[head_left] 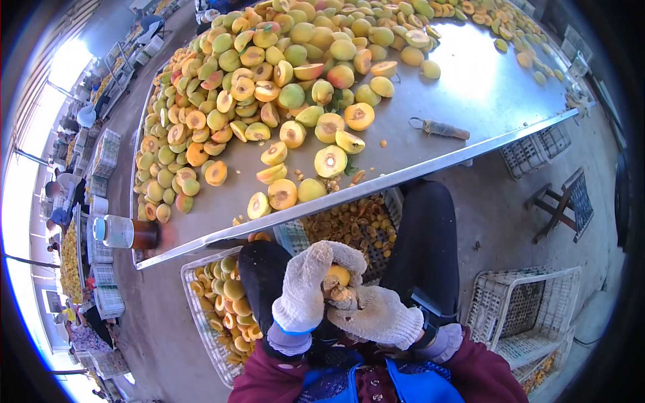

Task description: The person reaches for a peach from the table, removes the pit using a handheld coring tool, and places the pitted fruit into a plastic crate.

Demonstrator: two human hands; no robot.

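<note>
Both my hands wear off-white knit gloves and meet above my lap. My left hand (304,285) is closed around a yellow peach (338,274), which shows only in part between the gloves. Against the fruit, my right hand (379,314) is closed too, its fingertips stained brown; whatever lies inside its grip is hidden. Beneath my hands, between my knees, a crate (291,236) holds many scooped peach pits and scraps (349,225). Left of my leg stands a white crate (191,295) filled with peach halves (232,302).
A metal table (403,161) carries a large heap of cut peaches (269,74). On it lie a pitting tool with a wrapped handle (443,129) and a jar of dark liquid (127,232). A white crate (531,302) and a stool (568,205) stand right. Other people work far left.
</note>
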